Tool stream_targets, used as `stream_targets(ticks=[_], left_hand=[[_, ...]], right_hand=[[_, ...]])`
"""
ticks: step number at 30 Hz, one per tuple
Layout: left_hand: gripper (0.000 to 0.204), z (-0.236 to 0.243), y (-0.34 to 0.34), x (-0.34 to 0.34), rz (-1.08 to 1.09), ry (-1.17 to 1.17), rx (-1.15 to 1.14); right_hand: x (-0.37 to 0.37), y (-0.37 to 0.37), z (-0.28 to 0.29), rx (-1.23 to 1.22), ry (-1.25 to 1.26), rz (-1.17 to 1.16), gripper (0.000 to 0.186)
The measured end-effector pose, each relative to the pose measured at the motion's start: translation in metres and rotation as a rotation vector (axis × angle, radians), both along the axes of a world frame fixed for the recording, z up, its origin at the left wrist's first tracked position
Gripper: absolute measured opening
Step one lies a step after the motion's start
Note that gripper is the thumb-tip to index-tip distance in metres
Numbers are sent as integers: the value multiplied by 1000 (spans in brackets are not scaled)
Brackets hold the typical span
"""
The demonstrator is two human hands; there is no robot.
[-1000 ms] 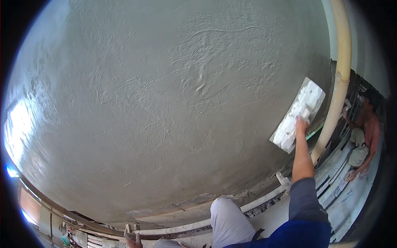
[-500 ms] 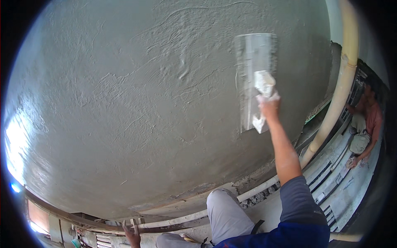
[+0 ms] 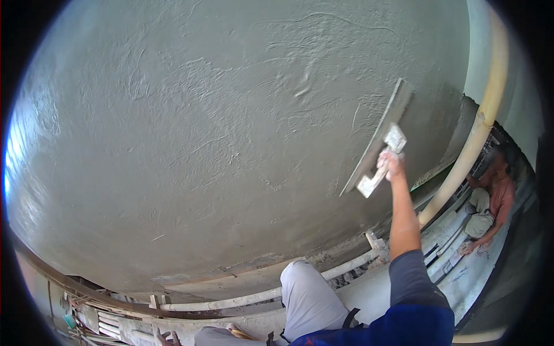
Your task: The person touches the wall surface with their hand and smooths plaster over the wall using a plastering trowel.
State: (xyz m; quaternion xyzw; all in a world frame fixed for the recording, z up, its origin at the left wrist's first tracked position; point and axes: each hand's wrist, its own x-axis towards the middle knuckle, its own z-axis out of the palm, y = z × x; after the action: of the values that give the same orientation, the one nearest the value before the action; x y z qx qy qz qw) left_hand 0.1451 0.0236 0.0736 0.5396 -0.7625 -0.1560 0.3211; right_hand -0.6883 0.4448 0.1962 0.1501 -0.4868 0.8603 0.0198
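Observation:
My right hand (image 3: pixel 392 164) is closed around the whitish handle of a long plastering trowel (image 3: pixel 378 135). The tool stands tilted, its top leaning right, with one long edge of the blade by the wet grey plaster wall (image 3: pixel 231 167). Ridges and smears cover the upper middle of the plaster; around the trowel it looks smoother. Low in the picture, my left hand (image 3: pixel 168 339) is partly cut off by the lower edge. Its visible fingers are apart with nothing seen in them, close to a long horizontal pole (image 3: pixel 219 304).
A pale yellow upright pole (image 3: pixel 476 132) stands right of the wall. Beyond it another person (image 3: pixel 496 202) sits low on light planks (image 3: pixel 461 259). My bent knee (image 3: pixel 306 288) is near the wall's foot, and wooden rails curve along the lower left.
The trowel has gone from upright and nearly flat against the plaster to a slanted, edge-on tilt, shifting slightly right and down. My view has turned, and my left hand sits lower in it.

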Motion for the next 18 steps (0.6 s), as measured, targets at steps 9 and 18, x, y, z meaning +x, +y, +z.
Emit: stream_targets(ticks=[9, 18], left_hand=[[66, 20, -45, -125, -252, 357, 122], [69, -36, -27, -193, -428, 438, 162]], right_hand=[[134, -133, 40, 110, 143, 232, 9], [204, -212, 111, 184, 332, 273, 7]])
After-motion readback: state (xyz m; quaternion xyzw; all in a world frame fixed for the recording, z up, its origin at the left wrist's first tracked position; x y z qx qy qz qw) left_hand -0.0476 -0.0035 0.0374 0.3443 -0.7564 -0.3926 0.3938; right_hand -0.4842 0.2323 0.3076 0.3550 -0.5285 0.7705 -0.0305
